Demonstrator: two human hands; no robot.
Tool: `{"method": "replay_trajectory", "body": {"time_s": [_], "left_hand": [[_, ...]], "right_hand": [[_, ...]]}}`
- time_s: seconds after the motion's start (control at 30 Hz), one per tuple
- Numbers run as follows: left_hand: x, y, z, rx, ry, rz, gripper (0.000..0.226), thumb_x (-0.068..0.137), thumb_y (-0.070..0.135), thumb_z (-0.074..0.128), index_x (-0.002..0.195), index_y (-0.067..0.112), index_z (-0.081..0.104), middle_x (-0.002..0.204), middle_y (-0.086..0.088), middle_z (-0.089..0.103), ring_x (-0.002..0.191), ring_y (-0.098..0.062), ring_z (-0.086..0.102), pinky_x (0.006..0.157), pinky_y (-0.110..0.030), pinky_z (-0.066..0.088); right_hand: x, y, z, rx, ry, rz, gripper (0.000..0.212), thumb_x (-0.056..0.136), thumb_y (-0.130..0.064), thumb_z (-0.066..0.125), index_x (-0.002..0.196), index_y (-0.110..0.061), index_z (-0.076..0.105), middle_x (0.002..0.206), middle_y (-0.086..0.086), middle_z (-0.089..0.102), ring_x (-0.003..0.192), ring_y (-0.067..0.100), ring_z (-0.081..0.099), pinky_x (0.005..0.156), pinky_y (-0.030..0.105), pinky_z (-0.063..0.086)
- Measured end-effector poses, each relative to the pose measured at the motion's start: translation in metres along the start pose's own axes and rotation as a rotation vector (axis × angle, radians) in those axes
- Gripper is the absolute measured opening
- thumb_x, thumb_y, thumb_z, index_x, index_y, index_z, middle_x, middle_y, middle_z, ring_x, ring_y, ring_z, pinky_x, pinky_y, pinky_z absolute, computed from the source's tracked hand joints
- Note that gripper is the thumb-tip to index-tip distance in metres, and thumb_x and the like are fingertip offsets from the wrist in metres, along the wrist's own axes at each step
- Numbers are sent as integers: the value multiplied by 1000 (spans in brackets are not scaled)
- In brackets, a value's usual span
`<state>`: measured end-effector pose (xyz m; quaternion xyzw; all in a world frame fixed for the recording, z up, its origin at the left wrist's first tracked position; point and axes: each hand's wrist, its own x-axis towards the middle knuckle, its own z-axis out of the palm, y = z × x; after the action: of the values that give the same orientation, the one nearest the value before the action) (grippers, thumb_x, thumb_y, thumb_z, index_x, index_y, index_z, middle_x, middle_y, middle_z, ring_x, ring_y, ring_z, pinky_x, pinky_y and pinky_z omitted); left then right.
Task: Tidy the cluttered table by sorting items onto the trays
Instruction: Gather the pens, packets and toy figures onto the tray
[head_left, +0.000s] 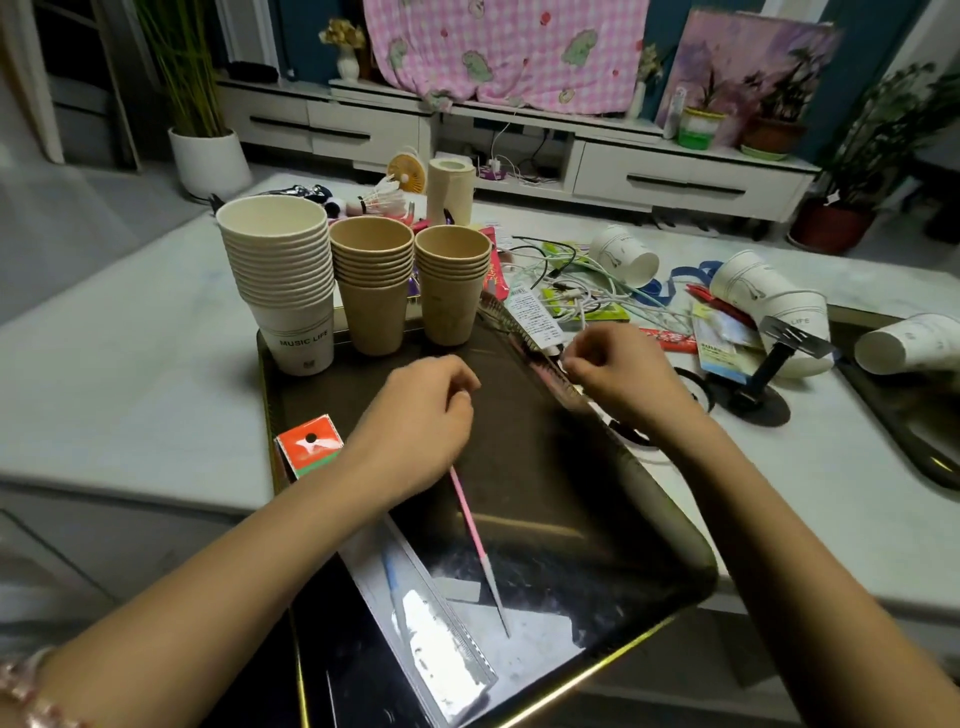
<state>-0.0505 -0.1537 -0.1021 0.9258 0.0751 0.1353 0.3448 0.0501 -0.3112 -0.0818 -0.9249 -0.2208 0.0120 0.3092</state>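
A dark tray (519, 467) on the table (130, 364) bears three cup stacks (371, 291) at its far edge; the left hand (415, 421) curls over a pink stick (475, 535), the right hand (618, 374) beside a white tube (535, 317).

Three cup stacks (358, 280) stand along the far edge of a tray (613, 525) on the table (130, 364); tangled cables (582, 291) and tipped cups (769, 296) lie to its right.

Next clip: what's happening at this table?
A person is tidying over a dark tray. Three cup stacks stand along its far edge, and a clear ruler lies near the front. The left hand grips a thin pink stick. The right hand curls its fingers at the tray's right rim beside a white tube; what it pinches is unclear. Loose white cups and cables lie on the table.
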Motion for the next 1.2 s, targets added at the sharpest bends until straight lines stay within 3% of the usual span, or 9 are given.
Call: {"method": "replay_trajectory", "body": {"time_s": [0.1, 0.23, 0.47, 0.6, 0.7, 0.77, 0.87, 1.0, 1.2], "left_hand": [[-5, 4, 16, 190, -206, 104, 29, 94, 22, 45, 120, 18, 54, 122, -3, 55, 114, -19, 48, 98, -35, 40], [-10, 7, 29, 443, -326, 170, 32, 95, 30, 41, 124, 19, 48, 131, -2, 42, 122, -23, 37, 102, -38, 34], [-11, 8, 26, 472, -395, 174, 39, 96, 31, 42, 133, 19, 41, 138, -2, 35, 127, -23, 33, 106, -38, 31], [-8, 8, 23, 455, -433, 167, 38, 95, 31, 42, 131, 18, 43, 138, -2, 37, 127, -22, 34, 106, -39, 32], [-4, 5, 20, 365, -391, 145, 33, 95, 28, 44, 125, 15, 50, 129, -4, 45, 122, -22, 41, 103, -37, 36], [1, 0, 15, 263, -314, 105, 30, 95, 25, 45, 122, 14, 52, 124, -5, 50, 117, -21, 46, 100, -33, 38], [10, -9, 7, 137, -125, 43, 27, 95, 17, 44, 119, 12, 56, 120, -6, 54, 108, -16, 51, 89, -23, 38], [13, -18, 1, -26, 58, -62, 25, 94, 8, 42, 111, 13, 60, 109, -3, 59, 70, 0, 52, 58, -8, 37], [6, -9, 10, 26, -33, -9, 26, 92, 10, 44, 112, 14, 60, 116, -5, 58, 108, -20, 53, 91, -30, 42]], "right_hand": [[21, 26, 3, -156, -85, 98, 18, 89, -11, 56, 90, 2, 69, 91, 17, 69, 76, 23, 61, 70, 37, 49], [30, 40, 11, -244, -138, 111, 14, 84, -13, 61, 84, -2, 70, 86, 16, 68, 76, 27, 64, 72, 44, 54], [46, 39, -6, -326, -361, 184, 27, 78, -18, 67, 55, -8, 56, 54, 4, 55, 46, 14, 45, 47, 24, 33], [41, 43, -22, -279, -371, 173, 25, 82, -17, 61, 58, -9, 57, 60, 6, 53, 49, 13, 41, 47, 22, 31], [29, 36, -43, -135, -295, 145, 5, 84, -10, 61, 81, -7, 65, 77, 5, 60, 66, 15, 52, 61, 25, 43], [14, 24, -54, 2, -237, 90, 10, 85, -10, 60, 94, -12, 63, 84, 1, 61, 77, 13, 57, 73, 28, 47], [-19, -6, -44, 137, -148, -96, 9, 83, -16, 55, 81, -20, 63, 64, -9, 57, 57, -3, 52, 56, 16, 41], [-60, -27, 20, -65, -378, -371, 11, 83, -13, 54, 87, -20, 61, 66, -11, 51, 58, 0, 47, 55, 12, 34], [-53, -17, 44, -107, -263, -519, 25, 91, -21, 56, 115, -17, 53, 66, -18, 37, 62, 6, 38, 61, 19, 28]]}}
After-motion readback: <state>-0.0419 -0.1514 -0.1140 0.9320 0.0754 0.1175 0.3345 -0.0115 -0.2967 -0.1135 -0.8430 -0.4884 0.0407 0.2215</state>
